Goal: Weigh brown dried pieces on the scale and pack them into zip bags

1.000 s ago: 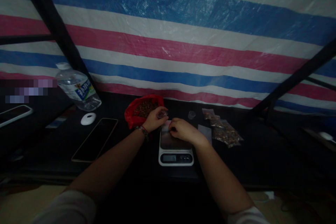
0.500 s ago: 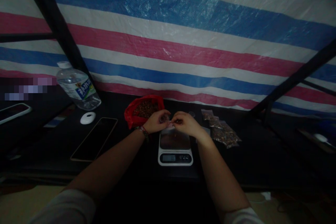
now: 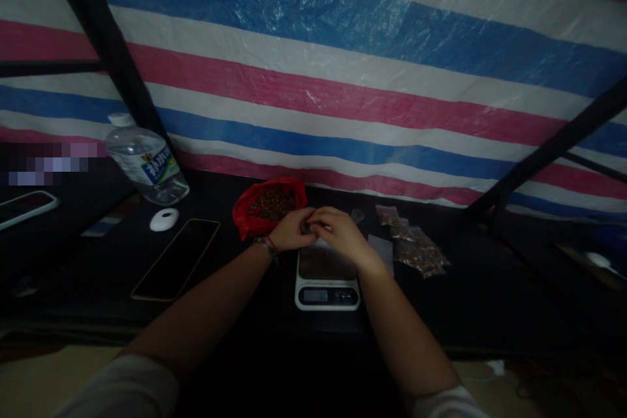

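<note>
My left hand (image 3: pixel 290 228) and my right hand (image 3: pixel 337 230) meet above the back of a small white kitchen scale (image 3: pixel 327 264). Both have their fingers bent and drawn together. Between them is something small and clear, mostly covered by the fingers, so its kind does not show. The scale's steel plate is bare in front of the hands, and its display is lit. Just left of my left hand lies an open red bag (image 3: pixel 242 215) full of brown, nut-like or seed-like pieces (image 3: pixel 273 201). Right of the scale are flat whitish translucent sheets or bags (image 3: pixel 381 251), partly behind my right wrist.
Several small filled clear bags (image 3: pixel 421 249) lie overlapping at right. Behind my right hand is a small clear round piece (image 3: pixel 358 215). On the left are a phone (image 3: pixel 176 261), a white mouse-like object (image 3: pixel 164 219) and a large plastic bottle (image 3: pixel 147 163). Striped sheeting (image 3: pixel 313 98) hangs behind.
My right hand has shifted left and closed in against my left hand, covering the clear thing more. More of the whitish sheets and the clear round piece now shows.
</note>
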Tool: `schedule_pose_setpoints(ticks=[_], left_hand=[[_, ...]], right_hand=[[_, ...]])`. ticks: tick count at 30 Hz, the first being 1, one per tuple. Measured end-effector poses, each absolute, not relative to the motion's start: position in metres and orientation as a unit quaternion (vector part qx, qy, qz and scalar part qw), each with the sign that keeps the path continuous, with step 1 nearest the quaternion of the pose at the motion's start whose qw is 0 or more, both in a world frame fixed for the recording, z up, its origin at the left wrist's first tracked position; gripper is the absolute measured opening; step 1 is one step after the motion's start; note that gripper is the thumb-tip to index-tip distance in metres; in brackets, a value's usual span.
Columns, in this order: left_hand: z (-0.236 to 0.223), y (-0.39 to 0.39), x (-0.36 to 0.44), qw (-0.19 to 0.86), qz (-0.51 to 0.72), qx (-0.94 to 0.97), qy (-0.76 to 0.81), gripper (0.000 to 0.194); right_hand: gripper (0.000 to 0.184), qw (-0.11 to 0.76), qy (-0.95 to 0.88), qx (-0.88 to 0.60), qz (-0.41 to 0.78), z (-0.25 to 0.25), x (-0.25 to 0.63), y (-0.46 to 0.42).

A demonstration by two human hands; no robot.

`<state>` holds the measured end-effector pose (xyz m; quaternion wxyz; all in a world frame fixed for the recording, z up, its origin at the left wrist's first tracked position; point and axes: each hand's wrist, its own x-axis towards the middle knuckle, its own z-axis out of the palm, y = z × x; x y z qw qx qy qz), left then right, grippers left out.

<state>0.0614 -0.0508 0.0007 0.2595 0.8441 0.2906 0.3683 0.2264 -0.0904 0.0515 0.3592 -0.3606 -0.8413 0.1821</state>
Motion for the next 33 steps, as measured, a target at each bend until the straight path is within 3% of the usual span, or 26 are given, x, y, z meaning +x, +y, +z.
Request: schedule_pose_setpoints(ticks=[3,9,13,16,20,22,26,30,33], left_hand=[[0.001,-0.050,0.060,0.280,0.388,0.823,0.305,0.029],[-0.004,-0.045,0.056,0.285,0.415,0.799,0.329,0.033],[-0.005,-0.044,0.055,0.275,0.401,0.809,0.331,0.034],[-0.002,-0.045,0.054,0.265,0.379,0.824,0.329,0.037],[0.006,-0.050,0.056,0.227,0.356,0.846,0.326,0.044],[0.009,-0.053,0.058,0.207,0.355,0.853,0.322,0.043],[0.011,-0.056,0.062,0.191,0.378,0.849,0.317,0.044],[0.010,-0.057,0.062,0.209,0.396,0.827,0.340,0.054],[0.006,-0.056,0.060,0.242,0.421,0.813,0.321,0.076]], right_hand=[[0.017,0.362,-0.828,-0.380,0.196,0.057,0.238,-0.093],[0.013,0.140,-0.869,-0.383,0.280,0.042,0.260,-0.091],[0.014,0.109,-0.872,-0.387,0.278,0.030,0.263,-0.086],[0.011,0.156,-0.865,-0.405,0.250,0.033,0.260,-0.085],[0.010,0.348,-0.808,-0.437,0.187,0.038,0.247,-0.087],[0.011,0.405,-0.787,-0.434,0.170,0.037,0.238,-0.087],[0.016,0.408,-0.804,-0.397,0.173,0.037,0.224,-0.092],[0.009,0.375,-0.833,-0.374,0.163,0.042,0.222,-0.098],[0.008,0.373,-0.843,-0.360,0.145,0.049,0.228,-0.098]])
